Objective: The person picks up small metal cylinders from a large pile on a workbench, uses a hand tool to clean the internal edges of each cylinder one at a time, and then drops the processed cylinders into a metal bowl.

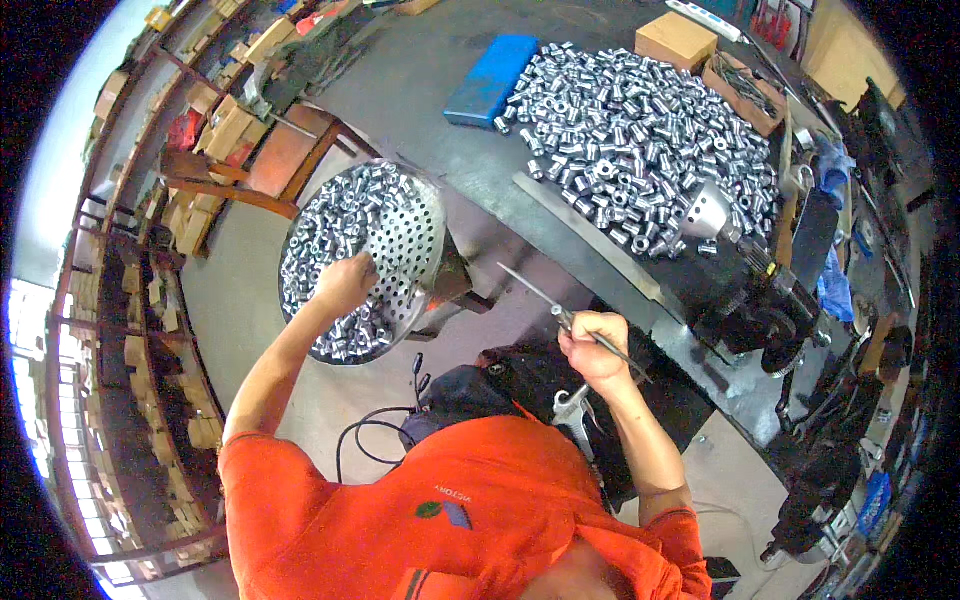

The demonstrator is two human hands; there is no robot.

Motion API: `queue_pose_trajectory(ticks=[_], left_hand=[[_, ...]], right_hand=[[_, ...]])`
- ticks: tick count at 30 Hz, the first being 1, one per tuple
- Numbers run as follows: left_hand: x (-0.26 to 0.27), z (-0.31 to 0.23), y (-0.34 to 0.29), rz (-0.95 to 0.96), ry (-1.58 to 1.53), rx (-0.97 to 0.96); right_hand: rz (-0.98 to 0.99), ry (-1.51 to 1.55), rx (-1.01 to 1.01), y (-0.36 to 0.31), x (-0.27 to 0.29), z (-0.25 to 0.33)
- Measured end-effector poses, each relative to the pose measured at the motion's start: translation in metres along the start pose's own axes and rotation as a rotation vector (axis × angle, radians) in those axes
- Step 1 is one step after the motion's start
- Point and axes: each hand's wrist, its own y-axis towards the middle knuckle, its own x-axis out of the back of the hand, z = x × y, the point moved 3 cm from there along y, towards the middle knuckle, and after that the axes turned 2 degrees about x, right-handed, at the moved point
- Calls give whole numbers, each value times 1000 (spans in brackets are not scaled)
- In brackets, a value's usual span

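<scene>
Gripping a slim metal rod [530, 284], the person's right hand [596, 348] is in front of the torso, near the table's edge, with its fingers curled closed around the shaft. The rod slants: its narrow tip points up and left of the fist, while the other end runs out below it on the right. A small metal piece [562, 317] shows on or against the rod, just beside the fingers.

The left hand [346, 282] is over a round perforated tray [408, 240], well apart from the right. Its fingers bend down toward the short metal sleeves [335, 215] inside — their tips are hidden, so whether they pinch one cannot be told. The sleeves crowd the tray's left side and near rim; bare holes show toward the right.

On the dark table [400, 70], a broad heap of similar sleeves [630, 140] lies beside a blue box [493, 80]. Two brown boxes [676, 42] stand behind the heap, and a flat bar [590, 240] lies along the table's near edge.
</scene>
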Motion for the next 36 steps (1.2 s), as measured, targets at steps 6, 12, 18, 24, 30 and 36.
queue_pose_trajectory(ticks=[6, 12, 18, 24, 30, 36], left_hand=[[30, -90, -9, 82, -1139, -66], [-12, -189, -29, 525, -1669, -127], [-30, -218, -30, 817, -1892, -128], [-32, -215, -30, 761, -1811, -128], [-17, -222, -32, 520, -1309, -310], [8, -241, -29, 185, -683, -871]], right_hand=[[-17, -187, 81, -6, 5, -9], [23, -349, 213, -25, -1, 9], [-28, -470, 246, -42, -2, 22], [-28, -506, 275, -38, -6, 22], [-54, -745, 214, -38, -11, 29], [-101, -761, 158, -41, -8, 25]])
